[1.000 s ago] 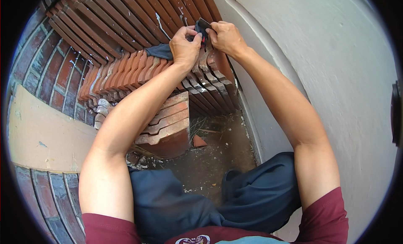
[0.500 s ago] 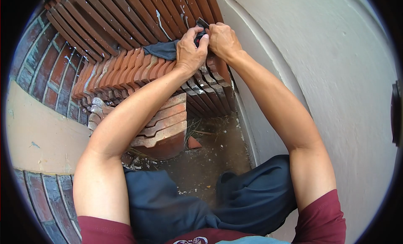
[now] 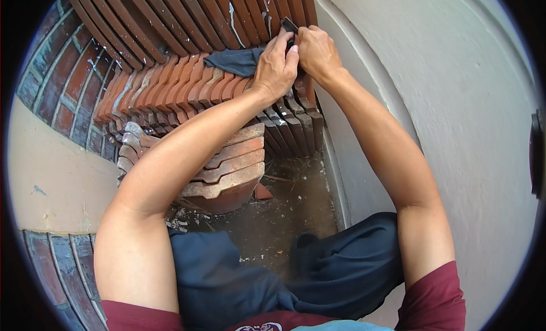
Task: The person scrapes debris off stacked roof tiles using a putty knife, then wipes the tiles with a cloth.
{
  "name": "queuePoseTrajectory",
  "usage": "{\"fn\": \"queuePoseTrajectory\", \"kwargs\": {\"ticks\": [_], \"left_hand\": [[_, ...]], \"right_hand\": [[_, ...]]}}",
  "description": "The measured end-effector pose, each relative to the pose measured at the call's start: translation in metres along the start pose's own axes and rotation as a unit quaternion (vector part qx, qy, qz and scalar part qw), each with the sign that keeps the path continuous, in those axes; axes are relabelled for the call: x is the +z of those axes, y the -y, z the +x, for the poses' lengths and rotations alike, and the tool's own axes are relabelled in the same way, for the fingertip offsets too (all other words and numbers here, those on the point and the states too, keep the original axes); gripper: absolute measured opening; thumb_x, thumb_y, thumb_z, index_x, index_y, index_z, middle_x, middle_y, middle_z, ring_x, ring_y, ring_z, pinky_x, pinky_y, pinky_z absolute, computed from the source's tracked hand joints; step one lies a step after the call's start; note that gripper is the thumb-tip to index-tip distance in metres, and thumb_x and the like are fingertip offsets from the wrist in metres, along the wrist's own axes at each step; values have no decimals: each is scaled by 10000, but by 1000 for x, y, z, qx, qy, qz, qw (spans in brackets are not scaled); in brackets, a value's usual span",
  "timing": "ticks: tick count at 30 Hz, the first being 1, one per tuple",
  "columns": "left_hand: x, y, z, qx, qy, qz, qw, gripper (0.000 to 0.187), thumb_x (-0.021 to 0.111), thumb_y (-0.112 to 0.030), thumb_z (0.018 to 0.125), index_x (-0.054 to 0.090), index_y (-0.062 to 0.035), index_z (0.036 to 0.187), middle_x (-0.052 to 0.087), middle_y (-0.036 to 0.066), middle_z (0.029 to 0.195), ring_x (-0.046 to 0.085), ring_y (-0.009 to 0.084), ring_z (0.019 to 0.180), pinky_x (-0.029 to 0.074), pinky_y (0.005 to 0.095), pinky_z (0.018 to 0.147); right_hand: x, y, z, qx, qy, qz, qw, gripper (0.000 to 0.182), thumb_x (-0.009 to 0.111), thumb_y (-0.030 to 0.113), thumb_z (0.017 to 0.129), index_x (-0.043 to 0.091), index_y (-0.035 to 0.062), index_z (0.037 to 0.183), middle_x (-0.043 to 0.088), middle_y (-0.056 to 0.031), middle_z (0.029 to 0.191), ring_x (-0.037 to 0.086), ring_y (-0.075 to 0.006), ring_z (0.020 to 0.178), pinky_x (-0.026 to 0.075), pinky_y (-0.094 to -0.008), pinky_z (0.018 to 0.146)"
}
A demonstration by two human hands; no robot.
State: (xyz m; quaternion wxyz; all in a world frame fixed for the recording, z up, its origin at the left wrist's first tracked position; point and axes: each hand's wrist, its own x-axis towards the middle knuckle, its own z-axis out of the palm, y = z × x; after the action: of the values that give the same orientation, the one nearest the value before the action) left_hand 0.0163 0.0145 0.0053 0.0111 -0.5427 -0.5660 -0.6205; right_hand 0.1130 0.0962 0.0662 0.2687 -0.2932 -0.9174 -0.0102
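My left hand (image 3: 276, 68) and my right hand (image 3: 318, 51) meet above the stacked roof tiles, close to the pale wall. Between their fingers is a small black object (image 3: 289, 26) with a flat dark end sticking up; its kind cannot be made out. My left hand's fingers and thumb are closed around its left side. The right hand is curled against its other side, with the fingertips hidden. A dark blue-grey cloth (image 3: 236, 62) lies on the tiles just left of my left hand.
Brown tiles (image 3: 187, 18) stand on edge at the back, above a row of orange tiles (image 3: 165, 89). A smaller tile stack (image 3: 233, 183) sits nearer, beside a broken shard (image 3: 262, 192) on the dirty floor (image 3: 296, 217). A pale wall (image 3: 472, 132) curves along the right; brickwork (image 3: 68, 97) is at left.
The view has shifted slightly, so hands, cloth and tiles appear a little further right. Both hands keep their closed pose around the small black object, which shows slightly more at the top.
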Motion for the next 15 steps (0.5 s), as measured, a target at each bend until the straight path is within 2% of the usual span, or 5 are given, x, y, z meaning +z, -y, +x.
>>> {"fn": "queuePoseTrajectory", "kwargs": {"ticks": [2, 5, 8, 11, 15], "left_hand": [[2, 4, 1, 12, -6, -7, 1000, 435, 474, -224, 976, 550, 56, 1300, 578, 306, 1327, 551, 425, 1261, 422, 437, 1062], [-5, 2, 2, -35, 86, 19, 996, 435, 453, -219, 977, 544, 60, 1299, 579, 314, 1310, 556, 445, 1233, 428, 455, 1042], [-8, 1, 4, -43, 102, 8, 994, 430, 433, -209, 976, 550, 60, 1291, 576, 323, 1300, 553, 450, 1226, 423, 460, 1038], [-2, 6, 2, -19, 79, 12, 997, 435, 420, -220, 999, 525, 51, 1321, 575, 329, 1299, 538, 450, 1249, 405, 448, 1064], [6, 5, 3, 67, -38, 5, 997, 442, 419, -235, 1012, 504, 66, 1324, 584, 318, 1272, 557, 447, 1201, 400, 462, 1077]], "right_hand": [[2, 1, 1, 4, -6, -16, 1000, 260, 578, 167, 895, 705, -24, 1017, 662, -273, 1087, 658, -444, 1034, 547, -496, 893], [4, -2, -4, 17, 43, -18, 999, 259, 570, 163, 899, 703, -29, 1013, 662, -274, 1085, 659, -442, 1033, 549, -497, 892], [0, 0, 2, 35, 88, -29, 995, 263, 563, 160, 904, 704, -31, 1017, 662, -270, 1093, 658, -444, 1035, 548, -499, 895], [4, -2, 0, 33, 54, -9, 998, 248, 561, 148, 900, 693, -34, 1004, 668, -269, 1066, 661, -447, 1017, 548, -502, 894], [-2, 9, 5, 17, -34, 10, 999, 220, 568, 135, 888, 672, -35, 980, 675, -265, 1018, 664, -452, 985, 548, -500, 888]]}}
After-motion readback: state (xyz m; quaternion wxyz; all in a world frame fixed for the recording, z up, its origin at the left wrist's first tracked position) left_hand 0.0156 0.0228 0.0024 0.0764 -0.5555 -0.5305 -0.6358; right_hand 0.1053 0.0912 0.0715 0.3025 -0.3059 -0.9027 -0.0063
